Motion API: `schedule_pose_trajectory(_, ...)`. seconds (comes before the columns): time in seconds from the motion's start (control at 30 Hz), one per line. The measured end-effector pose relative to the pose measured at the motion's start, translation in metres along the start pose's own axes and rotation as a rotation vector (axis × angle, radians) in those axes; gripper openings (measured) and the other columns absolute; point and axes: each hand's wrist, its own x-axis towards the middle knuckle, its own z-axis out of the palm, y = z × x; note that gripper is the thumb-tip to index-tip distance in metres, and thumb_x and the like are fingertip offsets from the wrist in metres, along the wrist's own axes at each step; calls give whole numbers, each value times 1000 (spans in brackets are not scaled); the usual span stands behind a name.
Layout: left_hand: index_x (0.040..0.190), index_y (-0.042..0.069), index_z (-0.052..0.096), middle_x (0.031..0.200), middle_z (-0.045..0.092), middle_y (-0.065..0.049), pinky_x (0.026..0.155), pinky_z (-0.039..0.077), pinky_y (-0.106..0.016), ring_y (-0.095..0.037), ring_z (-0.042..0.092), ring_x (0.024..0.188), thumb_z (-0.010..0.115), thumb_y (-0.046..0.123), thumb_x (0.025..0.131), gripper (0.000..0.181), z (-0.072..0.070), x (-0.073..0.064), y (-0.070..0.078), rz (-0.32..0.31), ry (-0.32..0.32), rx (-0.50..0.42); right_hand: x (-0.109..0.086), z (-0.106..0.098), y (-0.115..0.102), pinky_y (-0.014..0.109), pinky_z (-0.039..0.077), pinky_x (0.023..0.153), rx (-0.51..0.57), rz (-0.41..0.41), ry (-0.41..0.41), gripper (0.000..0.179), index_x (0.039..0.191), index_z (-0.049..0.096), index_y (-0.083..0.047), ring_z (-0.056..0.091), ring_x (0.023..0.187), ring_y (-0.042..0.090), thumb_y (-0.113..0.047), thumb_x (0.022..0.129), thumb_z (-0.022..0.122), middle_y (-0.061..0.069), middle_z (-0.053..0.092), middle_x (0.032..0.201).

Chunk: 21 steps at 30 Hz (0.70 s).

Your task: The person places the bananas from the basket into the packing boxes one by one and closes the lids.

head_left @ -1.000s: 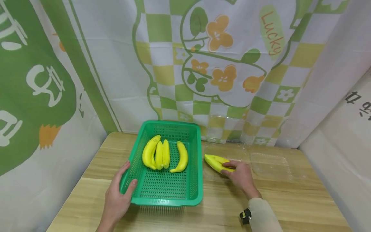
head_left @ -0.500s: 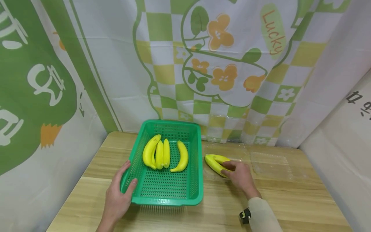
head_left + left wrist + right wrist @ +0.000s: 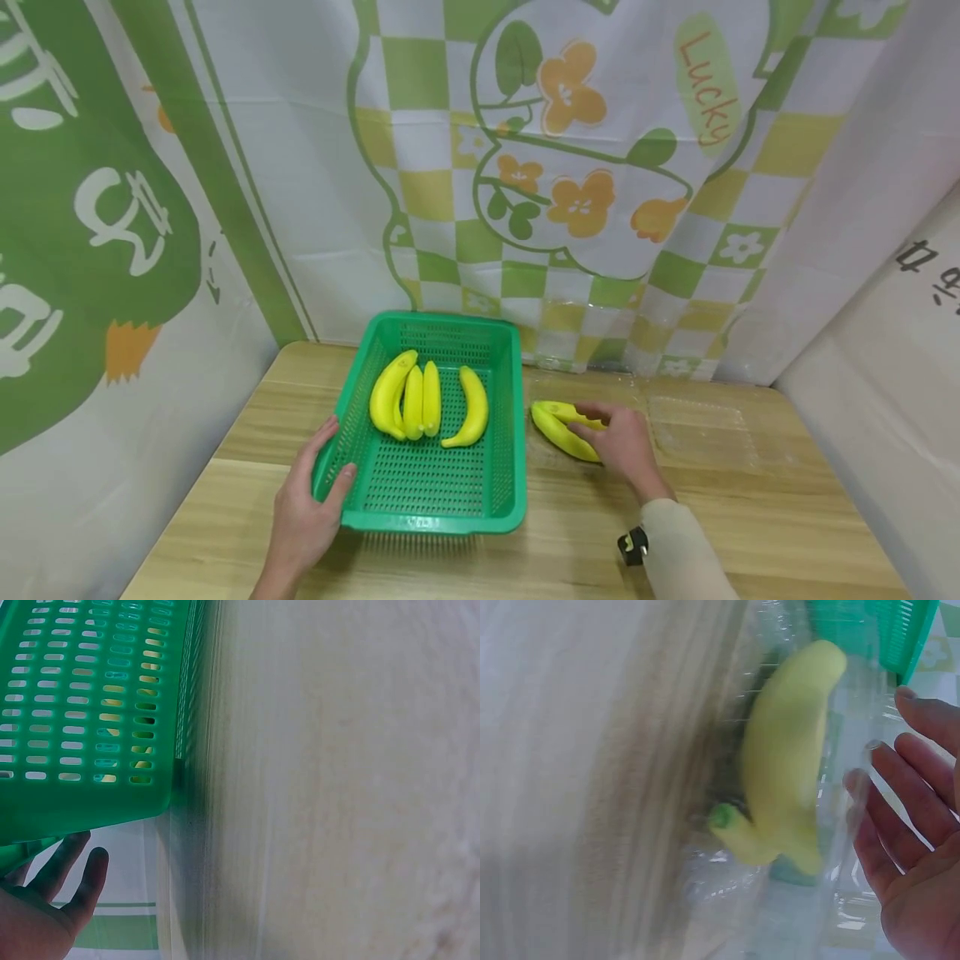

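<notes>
A green plastic basket (image 3: 507, 508) holds several yellow bananas (image 3: 472, 408). My left hand (image 3: 303, 512) grips its left rim, the thumb over the inner side and the fingers along the outside. In the left wrist view the fingers (image 3: 82, 889) show below the basket wall (image 3: 90, 802). Right of the basket, two bananas (image 3: 558, 433) lie in a clear plastic container (image 3: 543, 387). My right hand (image 3: 624, 442) hovers over their right ends. In the right wrist view its fingers are spread and apart from the banana (image 3: 787, 750).
Another clear plastic container (image 3: 705, 429) sits farther right on the wooden table (image 3: 735, 533). A patterned curtain (image 3: 517, 208) hangs along the back edge, and white cloth walls stand at both sides. A black device (image 3: 632, 547) is on the right wrist.
The two bananas beside the basket have shifted slightly, the front one downward in the view. My right hand has let go of them and risen a little. The left hand keeps its place.
</notes>
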Motion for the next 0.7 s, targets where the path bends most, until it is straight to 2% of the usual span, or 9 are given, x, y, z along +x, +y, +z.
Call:
schedule_pose_trajectory(0.13,163,28,41,172,40,3,128,26,-23,-29,36,158,66,24,106,62,0,0,0,0,-3,-1,2,-4,-7,58,56,107,28,0,10,42,132,76,-12,67,129,40,-35,97,78,9,76,133)
schedule_pose_trajectory(0.37,163,28,40,173,38,2,129,29,-55,-33,35,158,66,24,106,63,0,1,1,-8,-14,-10,6,-7,-18,58,54,108,73,23,26,39,131,77,-16,64,130,41,-35,97,79,7,76,135)
schedule_pose_trajectory(0.47,163,27,40,173,38,1,128,30,-60,-33,35,158,66,24,106,63,-1,1,0,-6,-15,-15,7,-8,-23,58,53,109,70,25,31,39,131,77,-16,63,131,42,-35,97,78,7,75,136)
schedule_pose_trajectory(0.57,163,28,40,173,38,2,128,30,-57,-33,35,158,66,24,106,63,-1,1,0,-5,-12,-14,8,-11,-27,58,52,110,60,10,35,39,131,76,-13,62,131,42,-34,98,77,9,74,137)
schedule_pose_trajectory(0.7,163,28,40,172,39,3,130,30,-40,-31,36,158,66,24,106,63,0,0,0,-3,-9,-5,10,-14,-32,59,51,110,46,-6,44,38,131,76,-13,62,131,42,-34,99,75,10,73,138)
